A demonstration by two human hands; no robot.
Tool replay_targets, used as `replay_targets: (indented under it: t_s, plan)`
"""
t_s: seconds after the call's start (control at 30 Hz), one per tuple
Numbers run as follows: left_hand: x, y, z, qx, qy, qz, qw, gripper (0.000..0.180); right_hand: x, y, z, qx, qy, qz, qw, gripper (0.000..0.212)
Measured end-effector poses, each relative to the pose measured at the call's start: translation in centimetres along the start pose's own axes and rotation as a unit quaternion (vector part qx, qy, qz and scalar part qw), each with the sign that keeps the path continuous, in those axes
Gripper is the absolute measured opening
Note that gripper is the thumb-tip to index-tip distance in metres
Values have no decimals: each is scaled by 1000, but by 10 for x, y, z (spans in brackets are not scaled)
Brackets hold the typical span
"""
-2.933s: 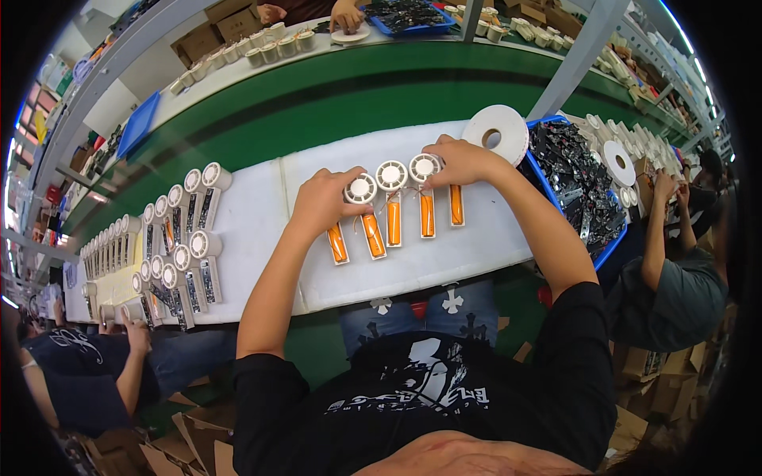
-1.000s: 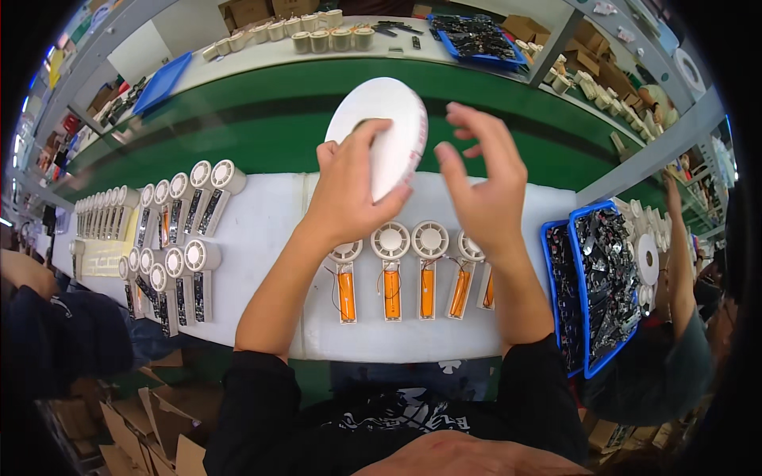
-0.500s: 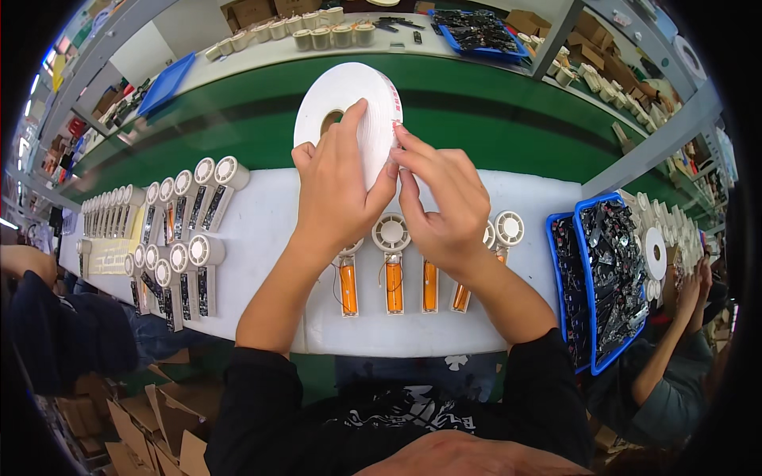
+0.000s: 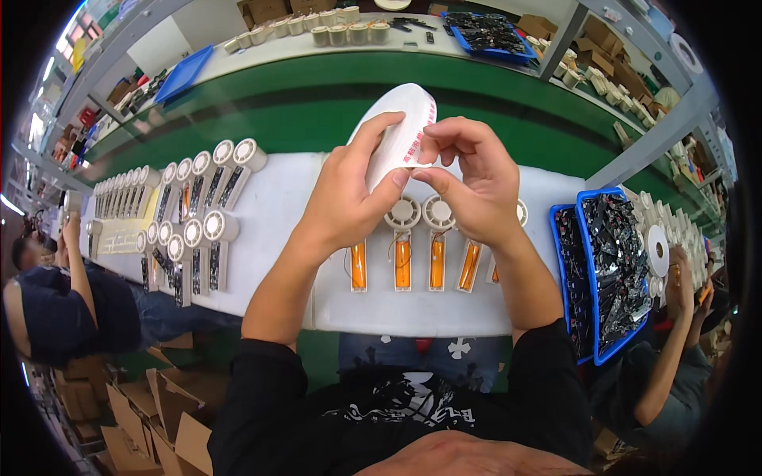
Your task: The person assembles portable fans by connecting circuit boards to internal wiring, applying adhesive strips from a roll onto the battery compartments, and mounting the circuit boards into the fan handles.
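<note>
My left hand [image 4: 341, 194] grips a large white roll of tape [image 4: 394, 136] with red print along its edge, held tilted above the table. With thumb and index finger closed, my right hand [image 4: 482, 186] pinches a short white strip of tape [image 4: 414, 166] at the roll's near side. The fingertips of both hands almost meet there. Below them lies a row of several small white handheld fan bodies, each with a round head [image 4: 402, 213] and an orange battery [image 4: 403, 263] in its handle. My right hand and forearm partly hide the fans at the row's right end.
More fans [image 4: 216, 226] with black boards stand in groups on the white table [image 4: 274, 230] at left. Blue trays [image 4: 589, 278] of black parts sit at right, beside another tape roll [image 4: 657, 251]. Co-workers [image 4: 87, 305] are on both sides. Cardboard boxes [image 4: 163, 420] lie lower left.
The roll has turned more edge-on and moved right and slightly down along with my left hand. My right hand has shifted right, and a strip of tape now shows between the fingertips.
</note>
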State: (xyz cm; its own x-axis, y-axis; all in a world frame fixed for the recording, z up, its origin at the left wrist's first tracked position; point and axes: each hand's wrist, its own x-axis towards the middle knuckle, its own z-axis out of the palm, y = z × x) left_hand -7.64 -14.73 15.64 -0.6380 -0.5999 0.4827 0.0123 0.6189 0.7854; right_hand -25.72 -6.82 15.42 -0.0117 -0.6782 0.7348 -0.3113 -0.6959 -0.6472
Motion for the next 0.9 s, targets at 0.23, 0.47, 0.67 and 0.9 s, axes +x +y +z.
replay_targets:
  t_s: [0.23,0.47,0.67,0.9]
  plan:
    - [-19,-58,-45,-244,147,-65,956,48,7,-35,-1,-184,-77,-309,930,48]
    - [-43,-129,-38,34,298,76,951,60,-35,-41,59,-70,-184,252,947,46]
    - [-45,-120,-41,-10,244,46,969,67,-53,-41,86,-46,-268,419,867,42]
    - [-52,-146,-44,88,246,90,961,51,-60,-25,107,-124,-300,404,855,35]
